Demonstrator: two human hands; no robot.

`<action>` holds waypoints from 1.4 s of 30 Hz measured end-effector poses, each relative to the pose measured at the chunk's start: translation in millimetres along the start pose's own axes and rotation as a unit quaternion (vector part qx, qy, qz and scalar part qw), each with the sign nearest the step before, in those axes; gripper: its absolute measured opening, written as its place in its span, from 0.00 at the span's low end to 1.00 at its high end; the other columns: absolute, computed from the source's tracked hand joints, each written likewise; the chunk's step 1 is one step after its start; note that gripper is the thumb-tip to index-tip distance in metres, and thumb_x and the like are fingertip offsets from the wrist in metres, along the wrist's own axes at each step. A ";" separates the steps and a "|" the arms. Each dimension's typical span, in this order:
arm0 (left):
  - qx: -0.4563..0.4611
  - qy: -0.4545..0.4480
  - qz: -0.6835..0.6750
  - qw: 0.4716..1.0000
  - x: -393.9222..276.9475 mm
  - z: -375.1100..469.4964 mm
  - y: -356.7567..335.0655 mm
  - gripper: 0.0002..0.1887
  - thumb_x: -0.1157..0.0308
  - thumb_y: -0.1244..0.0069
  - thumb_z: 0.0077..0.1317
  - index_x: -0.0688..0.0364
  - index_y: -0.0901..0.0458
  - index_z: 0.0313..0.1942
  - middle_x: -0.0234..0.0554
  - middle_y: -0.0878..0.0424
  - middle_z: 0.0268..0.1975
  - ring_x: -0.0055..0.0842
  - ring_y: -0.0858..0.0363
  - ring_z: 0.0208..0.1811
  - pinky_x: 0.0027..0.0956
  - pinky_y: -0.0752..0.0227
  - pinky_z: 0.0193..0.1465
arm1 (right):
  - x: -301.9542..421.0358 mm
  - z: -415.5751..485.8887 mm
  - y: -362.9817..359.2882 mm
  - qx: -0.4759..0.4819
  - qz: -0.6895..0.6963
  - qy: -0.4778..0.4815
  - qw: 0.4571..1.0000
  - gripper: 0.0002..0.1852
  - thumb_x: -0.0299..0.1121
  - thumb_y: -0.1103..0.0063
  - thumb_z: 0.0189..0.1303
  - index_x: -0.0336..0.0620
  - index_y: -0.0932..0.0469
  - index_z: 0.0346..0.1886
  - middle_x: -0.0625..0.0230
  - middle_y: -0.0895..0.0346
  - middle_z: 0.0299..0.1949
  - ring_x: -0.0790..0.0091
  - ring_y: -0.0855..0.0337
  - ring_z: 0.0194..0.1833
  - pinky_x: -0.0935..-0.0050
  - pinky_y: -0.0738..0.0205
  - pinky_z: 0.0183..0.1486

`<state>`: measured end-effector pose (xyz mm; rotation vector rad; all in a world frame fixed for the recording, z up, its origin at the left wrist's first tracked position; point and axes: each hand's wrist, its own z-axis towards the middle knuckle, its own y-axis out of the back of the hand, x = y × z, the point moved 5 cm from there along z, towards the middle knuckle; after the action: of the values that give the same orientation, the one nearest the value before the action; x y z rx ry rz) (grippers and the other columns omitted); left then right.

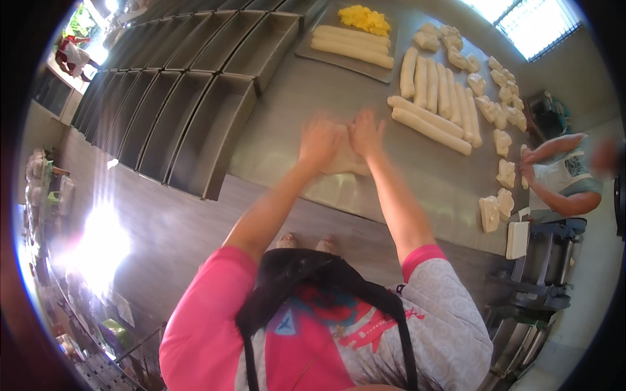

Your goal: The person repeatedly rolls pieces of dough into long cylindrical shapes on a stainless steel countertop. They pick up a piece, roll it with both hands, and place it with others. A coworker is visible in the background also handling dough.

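Note:
A flat piece of pale dough point(344, 159) lies on the metal worktable point(274, 141) in front of me. Both my left hand point(320, 141) and my right hand point(366, 133) press on its far part, fingers pointing away from me and somewhat spread. Motion blurs the hands, and they hide part of the dough. Right of my right hand lie several long dough rolls point(433, 126), two of them slantwise in front of the others. Beyond my hands, a metal tray point(337, 66) carries a few dough rolls point(352, 46) and a yellow soft mass point(364, 20), perhaps butter or margarine.
Deep rectangular metal loaf pans point(210, 132) stand in rows at the left. Several cut dough lumps point(499, 115) lie along the right side. A co-worker point(562, 171) handles dough at the right edge, near a white scale-like device point(517, 239). Another person point(73, 56) is far left.

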<state>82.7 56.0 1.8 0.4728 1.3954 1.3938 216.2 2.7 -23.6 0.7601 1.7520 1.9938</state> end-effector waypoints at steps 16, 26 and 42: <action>-0.028 0.027 0.022 0.999 3.2 38.1 -15.5 0.10 0.65 0.52 0.65 0.58 0.19 0.42 0.46 0.19 0.42 0.40 0.23 0.47 0.45 0.34 0.50 | 6.1 18.5 44.6 -0.159 0.074 0.093 0.980 0.10 0.36 0.46 0.63 0.41 0.21 0.30 0.55 0.20 0.34 0.51 0.22 0.40 0.53 0.31 0.50; -0.038 0.070 -0.111 0.991 22.0 65.5 -37.9 0.12 0.63 0.54 0.68 0.60 0.17 0.40 0.50 0.17 0.38 0.45 0.20 0.43 0.46 0.29 0.46 | -10.3 46.6 -2.2 -0.146 0.117 0.075 0.980 0.15 0.39 0.46 0.66 0.39 0.22 0.27 0.52 0.21 0.29 0.47 0.21 0.34 0.49 0.29 0.37; -0.073 0.184 -0.070 0.978 39.1 52.7 -27.1 0.13 0.63 0.53 0.70 0.62 0.15 0.38 0.52 0.15 0.38 0.47 0.20 0.45 0.49 0.29 0.51 | -31.3 30.2 -9.3 -0.227 0.129 -0.047 0.964 0.13 0.36 0.47 0.65 0.37 0.18 0.40 0.49 0.21 0.49 0.45 0.25 0.54 0.49 0.34 0.59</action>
<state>123.6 107.6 -24.8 0.0160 1.5709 1.5037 258.7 8.8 -35.1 0.9348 1.1186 2.3624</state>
